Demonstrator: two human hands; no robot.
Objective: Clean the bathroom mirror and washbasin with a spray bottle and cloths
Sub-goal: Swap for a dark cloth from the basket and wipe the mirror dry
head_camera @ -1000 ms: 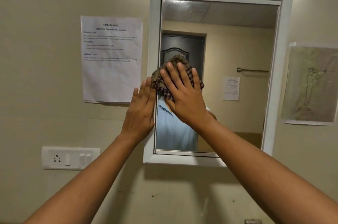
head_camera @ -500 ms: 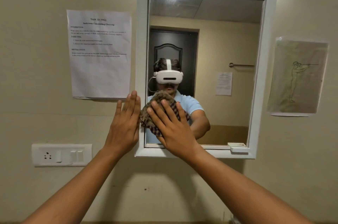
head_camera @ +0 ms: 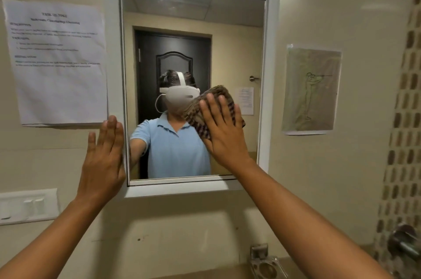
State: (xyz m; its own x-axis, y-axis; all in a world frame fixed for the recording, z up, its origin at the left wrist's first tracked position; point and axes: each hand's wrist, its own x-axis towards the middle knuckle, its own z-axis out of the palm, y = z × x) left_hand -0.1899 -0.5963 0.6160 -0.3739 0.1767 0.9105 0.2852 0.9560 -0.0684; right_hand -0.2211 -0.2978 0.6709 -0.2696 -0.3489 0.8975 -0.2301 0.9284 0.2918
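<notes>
The mirror point(head_camera: 193, 28) in its white frame point(head_camera: 111, 51) hangs on the beige wall straight ahead. With its fingers straight, my right hand point(head_camera: 224, 133) presses a brown checked cloth point(head_camera: 205, 108) flat against the glass in the lower right part of the mirror. My left hand point(head_camera: 103, 160) lies flat with straight fingers on the left side of the frame, near its bottom corner. No spray bottle or washbasin shows in this view.
A printed sheet point(head_camera: 57, 62) is stuck to the wall left of the mirror, a drawing point(head_camera: 311, 89) to its right. A switch plate point(head_camera: 27, 207) sits at the lower left. A metal soap holder point(head_camera: 265, 265) and a tap fitting point(head_camera: 404, 242) are at the bottom right.
My right hand has slid the cloth from the lower left of the glass to the right and upward. The left hand has stayed on the frame's left side. The camera has turned right.
</notes>
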